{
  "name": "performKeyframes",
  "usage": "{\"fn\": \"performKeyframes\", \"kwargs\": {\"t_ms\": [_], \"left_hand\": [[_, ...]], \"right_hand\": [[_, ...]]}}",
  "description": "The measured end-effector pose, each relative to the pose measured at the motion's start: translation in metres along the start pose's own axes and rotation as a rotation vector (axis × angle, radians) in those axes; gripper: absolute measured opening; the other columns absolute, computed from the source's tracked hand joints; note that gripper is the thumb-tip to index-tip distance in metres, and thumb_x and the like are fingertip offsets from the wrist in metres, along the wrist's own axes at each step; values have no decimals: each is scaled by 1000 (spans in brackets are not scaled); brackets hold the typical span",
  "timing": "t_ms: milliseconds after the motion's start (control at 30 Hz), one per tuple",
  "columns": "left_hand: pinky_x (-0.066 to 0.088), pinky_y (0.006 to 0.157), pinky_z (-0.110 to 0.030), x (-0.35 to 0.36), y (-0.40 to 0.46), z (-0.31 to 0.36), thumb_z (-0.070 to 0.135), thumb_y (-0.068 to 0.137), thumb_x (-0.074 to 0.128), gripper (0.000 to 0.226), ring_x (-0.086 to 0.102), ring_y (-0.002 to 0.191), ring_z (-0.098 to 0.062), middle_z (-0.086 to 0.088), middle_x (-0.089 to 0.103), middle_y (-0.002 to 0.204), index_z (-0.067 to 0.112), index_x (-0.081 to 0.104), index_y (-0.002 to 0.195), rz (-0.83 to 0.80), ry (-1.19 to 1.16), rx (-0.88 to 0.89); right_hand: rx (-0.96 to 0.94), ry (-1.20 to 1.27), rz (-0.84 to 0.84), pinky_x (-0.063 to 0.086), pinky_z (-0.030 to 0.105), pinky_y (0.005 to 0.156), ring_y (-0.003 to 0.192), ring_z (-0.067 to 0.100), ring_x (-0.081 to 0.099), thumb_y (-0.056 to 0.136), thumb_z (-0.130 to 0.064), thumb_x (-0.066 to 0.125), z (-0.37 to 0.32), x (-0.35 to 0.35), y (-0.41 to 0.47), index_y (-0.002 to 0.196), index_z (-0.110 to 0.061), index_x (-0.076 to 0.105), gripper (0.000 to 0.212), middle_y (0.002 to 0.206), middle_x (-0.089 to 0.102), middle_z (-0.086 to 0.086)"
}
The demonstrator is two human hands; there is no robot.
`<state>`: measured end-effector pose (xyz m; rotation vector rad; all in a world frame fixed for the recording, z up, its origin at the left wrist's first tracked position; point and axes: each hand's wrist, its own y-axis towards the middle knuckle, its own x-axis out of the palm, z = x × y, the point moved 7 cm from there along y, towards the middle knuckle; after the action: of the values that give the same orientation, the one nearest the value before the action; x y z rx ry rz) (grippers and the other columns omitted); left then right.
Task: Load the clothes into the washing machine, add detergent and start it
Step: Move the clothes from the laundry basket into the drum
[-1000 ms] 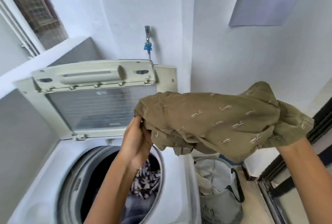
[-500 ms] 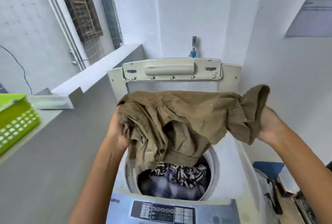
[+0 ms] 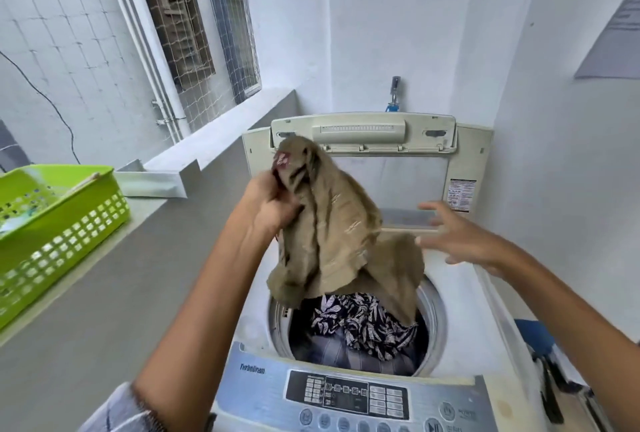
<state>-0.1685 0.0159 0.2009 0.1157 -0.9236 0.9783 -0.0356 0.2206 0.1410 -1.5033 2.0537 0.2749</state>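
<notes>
An olive-brown garment [image 3: 332, 234] hangs over the open drum of the top-loading washing machine [image 3: 460, 296]. My left hand [image 3: 273, 203] grips its upper edge, and its lower end drapes into the drum. My right hand [image 3: 460, 241] is off the cloth, fingers spread, just to its right above the machine's top. Inside the drum lie a black-and-white leaf-print garment [image 3: 360, 321] and a grey-blue one [image 3: 346, 355]. The lid [image 3: 363, 134] stands upright at the back. The control panel [image 3: 349, 397] runs along the front edge.
A green plastic basket [image 3: 59, 224] stands on the grey ledge at the left. A tap [image 3: 394, 92] is on the wall behind the lid. At the lower right, beside the machine, a laundry bag [image 3: 554, 383] and a blue item are partly visible. White walls close in on the right.
My right hand has let go of the olive garment and drawn back. The cloth now hangs from my left hand alone, lower over the drum. The view has tilted down.
</notes>
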Motion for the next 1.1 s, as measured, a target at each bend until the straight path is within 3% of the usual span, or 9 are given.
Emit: {"fn": "performKeyframes", "kwargs": {"t_ms": [67, 200, 300, 400, 633, 767, 867, 1000, 1100], "left_hand": [[51, 83, -32, 17, 2, 0, 5, 103, 27, 37, 65, 85, -20, -14, 62, 89, 0, 61, 91, -2, -102, 11], [49, 40, -23, 44, 1, -4, -1, 101, 26, 54, 56, 31, -19, -14, 57, 43, -6, 57, 56, -27, -309, 45], [51, 40, -26, 54, -5, -6, 1, 101, 25, 62, 57, 32, -24, -16, 59, 44, -10, 59, 51, -65, -366, 69], [52, 44, -26, 53, -6, -7, 4, 102, 25, 57, 64, 52, -24, -19, 60, 50, -12, 59, 60, -70, -425, 74], [42, 105, -30, 30, -6, 3, 9, 103, 18, 44, 55, 124, -17, -13, 59, 78, -7, 55, 84, -4, -511, 114], [47, 99, -40, 2, -8, 9, 18, 101, 27, 35, 59, 119, -24, -5, 56, 123, 5, 49, 125, 160, -235, 208], [45, 97, -39, -3, -10, 14, 22, 96, 41, 23, 57, 114, -21, 1, 54, 130, 13, 48, 117, 214, 82, 308], [39, 90, -30, 22, -12, 24, 14, 92, 56, 43, 51, 118, -15, 1, 53, 131, 17, 45, 133, 95, 733, 616], [36, 97, -27, 33, 2, 1, 13, 90, 62, 63, 43, 129, -18, -2, 42, 146, 19, 32, 145, -151, 1122, 567]], "right_hand": [[-113, -124, -191, 40, 30, 100, 125, 17, 43, 83, -27, 72, -14, 30, -6, 142, -27, 28, 73, 138, 36, -4], [-132, -209, -594, 37, 6, 94, 116, -4, 51, 74, -49, 75, -22, 106, -29, 122, -41, 52, 54, 125, 52, -28], [-120, -29, -484, 42, 17, 101, 112, -4, 56, 70, -50, 77, -14, 144, -29, 121, -33, 57, 58, 120, 62, -21], [-59, 368, -329, 41, 0, 77, 94, -21, 54, 75, -46, 71, -13, 165, -30, 103, -38, 56, 33, 98, 61, -32], [54, 642, 240, 42, 48, 102, 105, 26, 61, 93, -26, 55, 0, 121, -11, 103, -8, 57, 20, 110, 66, 10], [-22, 596, 419, 48, 40, 77, 76, 25, 55, 91, -14, 56, -7, 70, 0, 81, -10, 54, 11, 82, 61, 11], [-142, 495, 502, 43, 14, 60, 67, 7, 53, 89, -10, 59, -28, 37, 9, 83, -15, 55, 9, 76, 58, -5], [-264, 251, 353, 40, 14, 71, 82, 2, 57, 88, -9, 63, -61, 25, 20, 94, -18, 62, 11, 90, 63, -6], [-332, 125, 276, 44, 23, 84, 88, 9, 58, 88, -4, 62, -79, 16, 19, 91, -18, 63, 14, 90, 64, -2]]}}
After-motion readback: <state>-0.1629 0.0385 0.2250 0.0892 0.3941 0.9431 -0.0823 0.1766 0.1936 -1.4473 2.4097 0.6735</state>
